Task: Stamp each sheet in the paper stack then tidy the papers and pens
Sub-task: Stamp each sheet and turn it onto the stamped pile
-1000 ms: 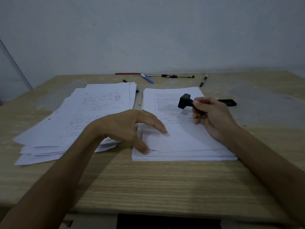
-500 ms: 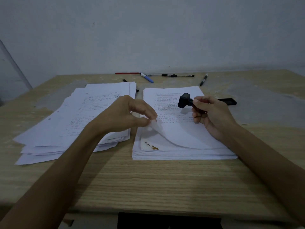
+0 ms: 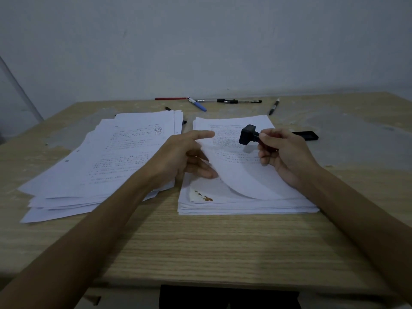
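A neat paper stack (image 3: pixel 245 205) lies right of centre. Its top sheet (image 3: pixel 236 172) curls up at the near-left corner, where my left hand (image 3: pixel 185 157) pinches it between thumb and fingers, index finger stretched over the page. A brown-stained sheet (image 3: pixel 201 196) shows underneath. My right hand (image 3: pixel 283 152) grips a black stamp (image 3: pixel 247 135) by its handle, held just above the upper part of the stack. A looser, fanned pile of sheets (image 3: pixel 100 166) lies to the left. Several pens (image 3: pixel 238 101) are scattered along the table's far edge.
A black flat stamp pad (image 3: pixel 306 135) lies behind my right hand. A black marker (image 3: pixel 273 106) lies apart at the back right. The wooden table (image 3: pixel 200 246) ends at a grey wall, and its near edge runs below my forearms.
My left hand went from pressing flat on the stack's near-left corner to pinching the top sheet and lifting it higher. The right hand with the stamp stayed put.
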